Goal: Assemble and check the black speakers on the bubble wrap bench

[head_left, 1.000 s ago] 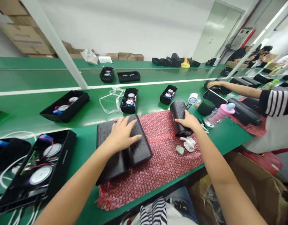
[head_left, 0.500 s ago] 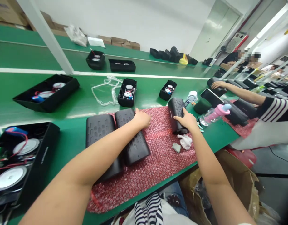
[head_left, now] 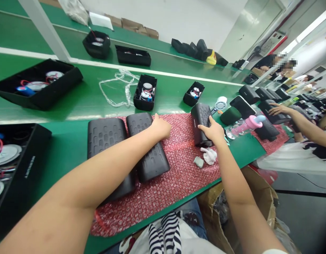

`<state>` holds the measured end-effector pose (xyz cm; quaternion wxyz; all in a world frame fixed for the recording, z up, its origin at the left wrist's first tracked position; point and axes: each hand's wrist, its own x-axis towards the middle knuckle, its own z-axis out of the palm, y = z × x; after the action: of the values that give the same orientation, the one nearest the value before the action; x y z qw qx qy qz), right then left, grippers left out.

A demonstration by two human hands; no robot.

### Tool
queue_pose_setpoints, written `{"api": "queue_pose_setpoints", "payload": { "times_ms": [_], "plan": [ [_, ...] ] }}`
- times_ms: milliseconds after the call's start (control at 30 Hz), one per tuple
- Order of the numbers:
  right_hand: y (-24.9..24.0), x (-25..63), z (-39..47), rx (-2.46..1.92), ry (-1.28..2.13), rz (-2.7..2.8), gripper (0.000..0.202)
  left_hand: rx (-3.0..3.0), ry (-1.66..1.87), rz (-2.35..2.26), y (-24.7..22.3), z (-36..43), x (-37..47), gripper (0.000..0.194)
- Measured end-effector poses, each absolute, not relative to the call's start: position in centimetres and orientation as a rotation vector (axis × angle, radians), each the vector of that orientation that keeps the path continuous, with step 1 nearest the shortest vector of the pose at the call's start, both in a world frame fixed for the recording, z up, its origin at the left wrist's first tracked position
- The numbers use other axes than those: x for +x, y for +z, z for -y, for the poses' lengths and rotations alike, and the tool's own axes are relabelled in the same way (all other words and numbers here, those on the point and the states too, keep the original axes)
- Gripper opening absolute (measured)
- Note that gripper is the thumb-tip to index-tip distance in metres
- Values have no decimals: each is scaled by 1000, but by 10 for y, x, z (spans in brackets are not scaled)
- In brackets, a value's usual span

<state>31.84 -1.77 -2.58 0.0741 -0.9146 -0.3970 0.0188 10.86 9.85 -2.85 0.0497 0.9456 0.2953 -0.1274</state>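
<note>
Two black speaker covers lie side by side on red bubble wrap (head_left: 178, 176): one on the left (head_left: 106, 141), one on the right (head_left: 147, 148). My left hand (head_left: 160, 127) rests curled at the far right edge of the right cover, fingers closed. My right hand (head_left: 213, 131) grips a third black speaker (head_left: 201, 120) that lies on the bubble wrap farther right. A crumpled white cloth (head_left: 209, 155) and a small grey block (head_left: 199, 162) lie just below that speaker.
Open black speaker shells with drivers and wires sit on the green belt (head_left: 80, 102): far left (head_left: 38, 84), centre (head_left: 144, 92), right (head_left: 194, 94). A pink bottle (head_left: 243, 127), a phone (head_left: 242, 106) and a co-worker's arm (head_left: 297, 118) are at right. A cardboard box (head_left: 258, 201) stands below the bench.
My left hand slid off the top of the two covers to the right cover's far edge. The view swung left and down. The co-worker's hand moved to another speaker.
</note>
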Motion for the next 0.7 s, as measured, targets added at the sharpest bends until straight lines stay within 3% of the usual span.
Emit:
{"api": "queue_pose_setpoints", "payload": {
  "times_ms": [233,333,533,700],
  "plan": [
    [8,346,7,-2525,-76,1396,58,2885,-415,-916,-26,-97,109,35],
    [10,354,-4,-2377,-149,1352,58,2892,-450,-918,-25,-97,109,35],
    [-35,358,-19,-2315,294,1180,62,2895,-493,-877,-26,-99,109,38],
    [-40,377,-2,-2221,583,873,60,2878,-476,-870,-26,-102,110,40]
  ]
}}
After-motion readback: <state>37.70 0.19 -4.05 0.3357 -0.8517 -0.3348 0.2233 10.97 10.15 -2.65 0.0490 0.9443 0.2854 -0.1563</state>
